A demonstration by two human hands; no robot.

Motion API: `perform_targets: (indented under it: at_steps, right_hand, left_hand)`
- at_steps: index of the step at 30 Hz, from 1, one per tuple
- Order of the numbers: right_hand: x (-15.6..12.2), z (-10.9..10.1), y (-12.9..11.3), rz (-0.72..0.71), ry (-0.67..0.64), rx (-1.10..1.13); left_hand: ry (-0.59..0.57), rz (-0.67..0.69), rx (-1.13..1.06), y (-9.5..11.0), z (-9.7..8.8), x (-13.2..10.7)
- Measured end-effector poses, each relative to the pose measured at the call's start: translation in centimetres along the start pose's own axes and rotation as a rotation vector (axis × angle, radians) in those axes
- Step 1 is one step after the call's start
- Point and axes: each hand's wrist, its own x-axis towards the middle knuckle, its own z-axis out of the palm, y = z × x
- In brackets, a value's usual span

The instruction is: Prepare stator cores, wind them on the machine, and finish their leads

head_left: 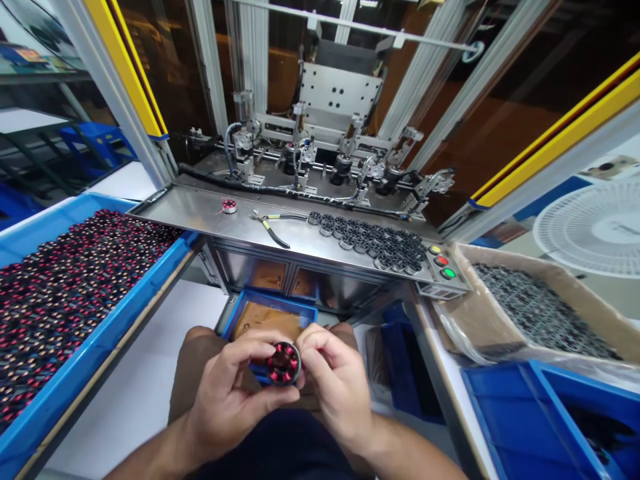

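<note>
Above my lap, my left hand [223, 390] is closed around a wound motor stator [284, 364], a round part with a black rim and red copper coils. Its coil face is turned up toward me. My right hand [340, 383] meets the stator's right edge with thumb and forefinger pinched together. Whatever lies in that pinch is too small to make out. On the steel bench [200, 208] ahead sit another red-wound stator [229, 206] and wire cutters [276, 227] with spread handles. Many black slotted cores [373, 240] stand in rows right of the cutters.
A blue bin [107, 290] full of red-wound stators is at left. Behind the bench stands a winding machine [300, 157]. Buttons [442, 261], a lined carton [463, 300] of grey cores, blue crates [520, 413] and a fan [590, 227] are at right. A blue tray [313, 313] lies below.
</note>
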Motion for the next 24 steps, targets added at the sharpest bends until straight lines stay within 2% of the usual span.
perform_targets:
  at_steps: [3, 8, 24]
  right_hand:
    - [-0.1, 0.2, 1.0, 0.194, -0.034, 0.240]
    - [-0.4, 0.4, 1.9, 0.312, 0.010, 0.386]
    - [-0.6, 0.2, 1.9, 0.261, -0.022, 0.290]
  left_hand:
    - [-0.023, 0.138, 0.140, -0.2, -0.2, -0.1]
    - [-0.024, 0.144, 0.235, -0.3, -0.5, -0.2]
    - [-0.029, 0.082, 0.122, -0.2, -0.4, -0.7]
